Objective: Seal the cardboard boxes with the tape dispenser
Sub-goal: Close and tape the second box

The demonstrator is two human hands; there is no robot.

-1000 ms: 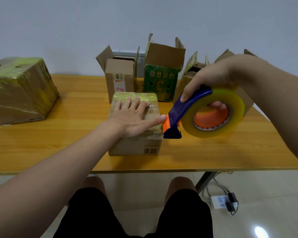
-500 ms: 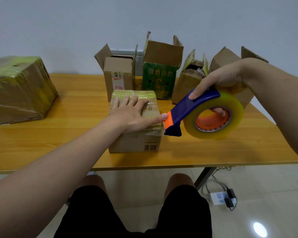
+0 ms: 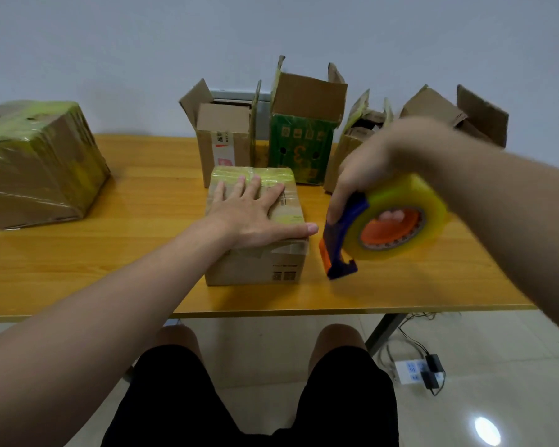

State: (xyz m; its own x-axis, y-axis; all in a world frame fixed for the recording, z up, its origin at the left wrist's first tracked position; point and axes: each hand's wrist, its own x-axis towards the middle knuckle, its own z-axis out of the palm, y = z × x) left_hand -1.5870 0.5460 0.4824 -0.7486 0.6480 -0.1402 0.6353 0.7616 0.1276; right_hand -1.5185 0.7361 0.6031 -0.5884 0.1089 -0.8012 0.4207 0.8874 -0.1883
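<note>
A small closed cardboard box (image 3: 255, 269) with yellowish tape across its top sits near the table's front edge. My left hand (image 3: 249, 217) lies flat on the box top, fingers spread, thumb at the right edge. My right hand (image 3: 365, 169) grips a blue and orange tape dispenser (image 3: 339, 250) carrying a big yellowish roll (image 3: 410, 217). The dispenser hangs just right of the box, its blade end tipped down close to the table, a small gap from the box.
The wooden table (image 3: 110, 259) holds a large taped box (image 3: 36, 166) at the left. Along the back stand open boxes: a brown one (image 3: 223, 140), a green one (image 3: 300, 150) and two more (image 3: 355, 146) behind my right hand. A power strip (image 3: 413, 372) lies on the floor.
My right hand has tipped the dispenser so its blade end points down and has lowered it toward the table beside the box. My left hand stays flat on the box.
</note>
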